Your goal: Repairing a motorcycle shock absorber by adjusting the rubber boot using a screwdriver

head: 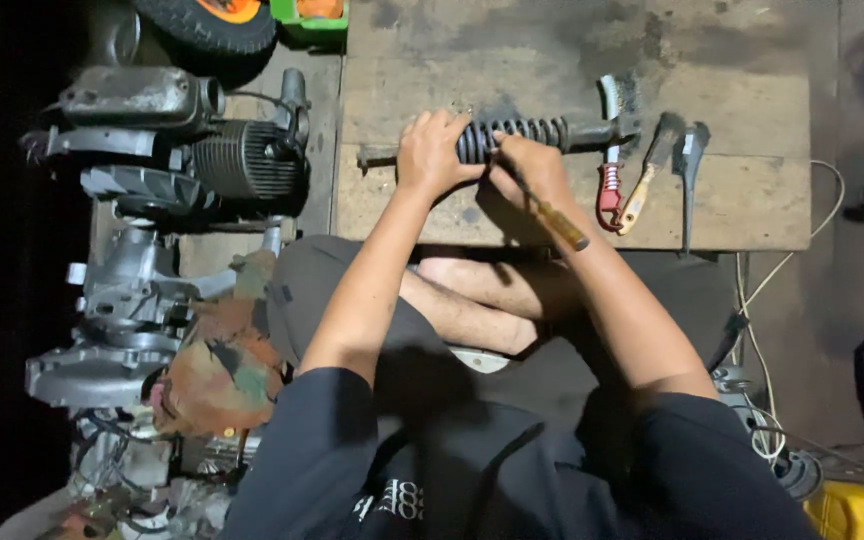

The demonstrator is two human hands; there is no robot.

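Observation:
A black coil-spring shock absorber (532, 133) lies across a worn wooden board (752, 200). My left hand (430, 152) grips its left end, over the spring. My right hand (532, 170) holds a tool with a yellow-brown wooden handle (562, 225), its tip pressed against the coils near the middle of the spring. The shock absorber's thin rod sticks out left of my left hand; its thicker body runs right toward the brushes.
Right of the shock absorber lie a wire brush with a red handle (609, 180), a paintbrush (647, 175) and a dark metal tool (689, 170). An engine with cooling fins (242, 160) and other engine parts sit at left. A tyre (207, 22) is at top. Cables (762, 300) run at right.

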